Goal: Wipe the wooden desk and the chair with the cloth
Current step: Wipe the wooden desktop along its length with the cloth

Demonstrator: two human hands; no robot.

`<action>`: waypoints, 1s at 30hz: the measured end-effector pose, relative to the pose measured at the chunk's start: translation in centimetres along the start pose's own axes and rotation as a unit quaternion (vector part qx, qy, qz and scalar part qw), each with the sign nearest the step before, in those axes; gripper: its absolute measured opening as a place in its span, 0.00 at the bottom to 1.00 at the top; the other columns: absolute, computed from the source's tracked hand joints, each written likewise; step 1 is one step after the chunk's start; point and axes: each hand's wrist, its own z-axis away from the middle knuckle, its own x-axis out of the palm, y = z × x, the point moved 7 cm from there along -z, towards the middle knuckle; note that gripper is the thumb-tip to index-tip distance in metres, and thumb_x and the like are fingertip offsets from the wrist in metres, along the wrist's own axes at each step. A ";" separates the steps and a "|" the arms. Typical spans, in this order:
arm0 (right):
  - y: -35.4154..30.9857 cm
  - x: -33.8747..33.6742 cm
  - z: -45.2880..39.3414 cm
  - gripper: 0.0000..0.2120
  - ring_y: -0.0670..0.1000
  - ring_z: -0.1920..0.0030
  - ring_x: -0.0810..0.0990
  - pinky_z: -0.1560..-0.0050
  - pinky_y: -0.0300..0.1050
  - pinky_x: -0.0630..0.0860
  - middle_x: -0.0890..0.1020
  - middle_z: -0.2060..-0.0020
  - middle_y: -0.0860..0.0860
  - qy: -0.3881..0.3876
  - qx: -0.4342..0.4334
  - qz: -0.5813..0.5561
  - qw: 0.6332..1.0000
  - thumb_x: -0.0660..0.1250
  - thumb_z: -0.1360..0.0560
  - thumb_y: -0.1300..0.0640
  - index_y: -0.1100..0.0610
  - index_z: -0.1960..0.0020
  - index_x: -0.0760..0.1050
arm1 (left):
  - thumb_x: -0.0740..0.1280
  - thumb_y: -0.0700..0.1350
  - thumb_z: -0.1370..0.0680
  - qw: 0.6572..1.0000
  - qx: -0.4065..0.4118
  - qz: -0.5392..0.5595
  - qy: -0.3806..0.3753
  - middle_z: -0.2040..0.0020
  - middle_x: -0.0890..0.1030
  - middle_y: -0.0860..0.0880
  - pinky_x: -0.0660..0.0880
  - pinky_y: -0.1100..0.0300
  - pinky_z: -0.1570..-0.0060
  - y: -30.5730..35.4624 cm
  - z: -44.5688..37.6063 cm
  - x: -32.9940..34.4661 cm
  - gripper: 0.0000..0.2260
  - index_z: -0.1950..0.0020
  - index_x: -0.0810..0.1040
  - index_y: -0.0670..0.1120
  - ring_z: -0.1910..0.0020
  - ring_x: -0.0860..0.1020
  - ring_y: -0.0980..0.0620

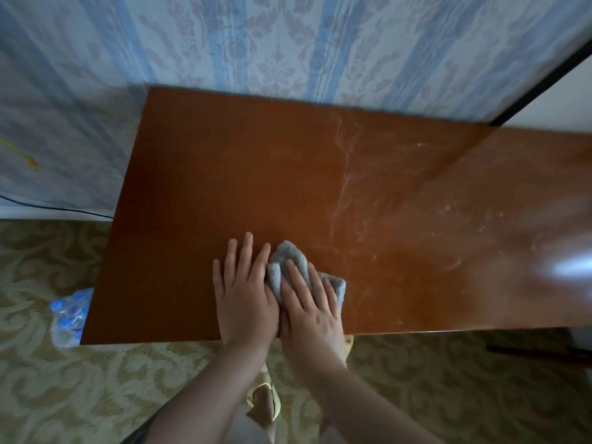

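Now, far left, a bag of blue-capped bottles point(69, 312) sits on the patterned carpet point(96, 379) just beside the table point(224, 174) corner, and the table's left half looks clean and evenly brown. Near the front edge the left hand point(245, 294) lies flat on the wood, fingers spread, likely bracing the person's weight. Touching it, the right hand point(312, 310) presses the grey cloth point(290, 259) down, fingers splayed over the bunched fabric so the whole pad bears on the surface. Further right, pale dusty smears point(349, 174) streak the table, so that half seems unwiped, with window glare point(573, 267) at the far right. No chair in view
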 end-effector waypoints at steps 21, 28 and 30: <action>10.3 -2.1 -4.1 0.23 0.52 0.23 0.57 0.26 0.53 0.52 0.62 0.24 0.46 -0.019 -0.018 0.028 0.999 0.52 0.20 0.47 0.47 0.25 0.62 | 0.59 0.43 0.21 0.982 -0.171 0.045 0.071 0.22 0.59 0.52 0.40 0.48 0.24 3.7 -0.6 1.5 0.22 0.27 0.68 0.54 0.22 0.50 0.51; 10.6 -2.2 0.3 0.22 0.51 0.22 0.54 0.26 0.51 0.50 0.60 0.23 0.44 -0.102 -0.331 0.088 0.934 0.52 0.19 0.46 0.46 0.26 0.64 | 0.59 0.45 0.20 0.974 -0.206 0.044 0.084 0.22 0.58 0.54 0.38 0.51 0.25 4.6 -0.7 1.9 0.22 0.26 0.66 0.55 0.22 0.48 0.53; 14.2 -2.6 -2.8 0.25 0.51 0.22 0.52 0.25 0.52 0.50 0.58 0.22 0.44 -0.103 -0.337 0.103 0.930 0.52 0.19 0.46 0.45 0.23 0.58 | 0.59 0.45 0.20 0.974 -0.203 0.038 0.089 0.22 0.58 0.53 0.38 0.50 0.24 4.7 -0.7 1.9 0.22 0.26 0.67 0.53 0.22 0.48 0.53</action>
